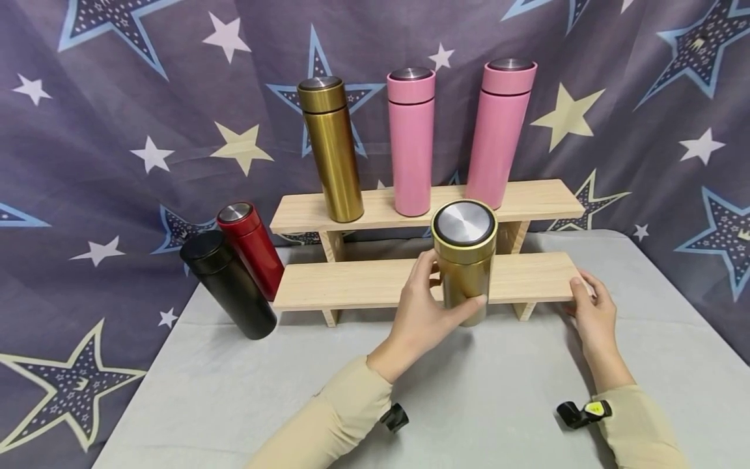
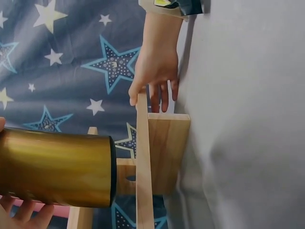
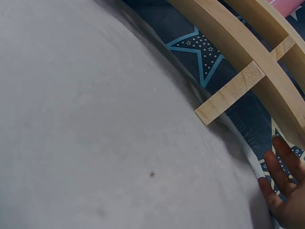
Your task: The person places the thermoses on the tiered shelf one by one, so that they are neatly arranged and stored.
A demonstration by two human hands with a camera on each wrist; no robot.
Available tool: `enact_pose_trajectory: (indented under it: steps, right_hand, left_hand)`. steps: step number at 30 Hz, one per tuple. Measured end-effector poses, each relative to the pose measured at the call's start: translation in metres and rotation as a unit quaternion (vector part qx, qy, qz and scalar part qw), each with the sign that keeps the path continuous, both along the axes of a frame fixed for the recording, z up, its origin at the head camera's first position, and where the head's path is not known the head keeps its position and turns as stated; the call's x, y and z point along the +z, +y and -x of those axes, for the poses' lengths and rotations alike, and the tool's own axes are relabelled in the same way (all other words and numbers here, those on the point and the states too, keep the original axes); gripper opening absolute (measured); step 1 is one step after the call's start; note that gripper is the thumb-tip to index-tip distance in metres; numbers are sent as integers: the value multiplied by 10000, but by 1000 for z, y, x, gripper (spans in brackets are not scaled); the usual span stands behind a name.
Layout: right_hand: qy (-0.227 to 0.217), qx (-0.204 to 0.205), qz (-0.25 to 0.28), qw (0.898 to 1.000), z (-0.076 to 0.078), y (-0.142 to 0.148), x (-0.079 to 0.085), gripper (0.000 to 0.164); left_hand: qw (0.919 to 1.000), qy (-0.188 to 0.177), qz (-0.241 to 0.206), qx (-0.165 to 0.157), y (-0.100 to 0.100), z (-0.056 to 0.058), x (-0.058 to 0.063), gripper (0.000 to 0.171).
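My left hand [image 1: 423, 311] grips a gold thermos bottle [image 1: 467, 273] around its lower body, thumb in front and fingers behind. The bottle is upright in the head view. In the left wrist view the gold bottle [image 2: 57, 167] has its dark base apart from the lower shelf board [image 2: 144, 162], a little above it. At the right end of the two-step wooden rack [image 1: 340, 284], my right hand [image 1: 594, 319] holds the lower board, thumb on top and fingers underneath. The right wrist view shows those fingers [image 3: 279, 172] just below the board; the thumb is out of sight there.
On the upper shelf [image 1: 375, 212] stand another gold bottle [image 1: 333, 153] and two pink bottles, one central [image 1: 411, 143] and one right [image 1: 502, 133]. Black [image 1: 231, 286] and red [image 1: 252, 251] bottles stand left of the rack. A star-patterned curtain [image 1: 176, 117] hangs behind the grey-covered table [image 1: 193, 391].
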State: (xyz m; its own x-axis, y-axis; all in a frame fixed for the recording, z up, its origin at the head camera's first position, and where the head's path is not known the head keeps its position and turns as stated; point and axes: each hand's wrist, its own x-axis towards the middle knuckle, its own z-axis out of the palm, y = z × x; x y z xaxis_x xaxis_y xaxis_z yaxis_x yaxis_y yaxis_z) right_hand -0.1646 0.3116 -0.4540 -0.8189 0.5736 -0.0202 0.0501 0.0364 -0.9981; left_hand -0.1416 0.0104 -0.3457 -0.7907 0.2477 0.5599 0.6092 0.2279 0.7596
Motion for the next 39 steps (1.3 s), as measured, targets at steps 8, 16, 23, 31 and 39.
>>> enact_pose_trajectory:
  steps: [8,16,23,31,39]
  right_hand:
    - [-102,-20,-43,9999,-1,2,0,52]
    - [-7,-32,153,9999,0,0,-1,51]
    - [47,-1,183,9998,0,1,0,51]
    - [91,-50,244,9996,0,1,2,51]
    - [95,45,148,9998,-1,0,4,52]
  left_hand:
    - [10000,16,14,66,21,11,6,72]
    - [9998,-156,-36,156,37,21,8,72]
    - [9998,84,64,191,56,31,9,75]
    - [9992,88,20,396,75,44,8,76]
    - [9971,-125,286,689,81,54,9,81]
